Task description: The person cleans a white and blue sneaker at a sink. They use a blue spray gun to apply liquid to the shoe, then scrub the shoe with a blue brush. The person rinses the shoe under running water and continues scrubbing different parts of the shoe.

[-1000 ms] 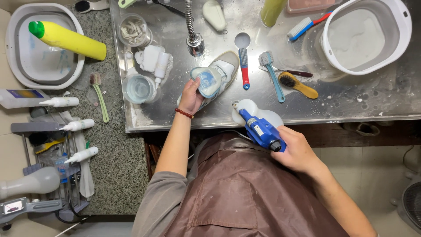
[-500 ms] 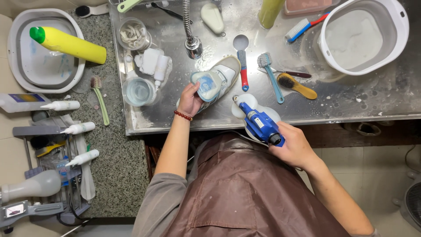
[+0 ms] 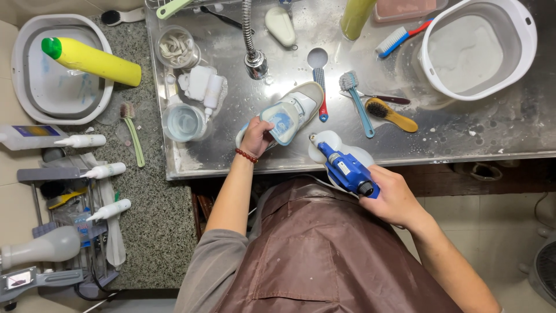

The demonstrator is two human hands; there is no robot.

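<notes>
My left hand has its fingers curled shut around the heel of the shoe, which lies tilted on the steel tabletop near its front edge, toe toward the tap. My right hand is closed around the grip of the blue spray gun; its nozzle points at the shoe from just beside it, over the front edge, with a white bottle under the gun.

Around the shoe I count three long-handled brushes: one red and blue touching the toe, one teal, one wooden with dark bristles. A fourth, blue and red, lies near the back edge beside the one white tub at the right corner. Left of the shoe stand two clear round cups.

On the granite to the left: one yellow bottle lying across a grey basin, one green brush, and three white squeeze bottles in a row.
</notes>
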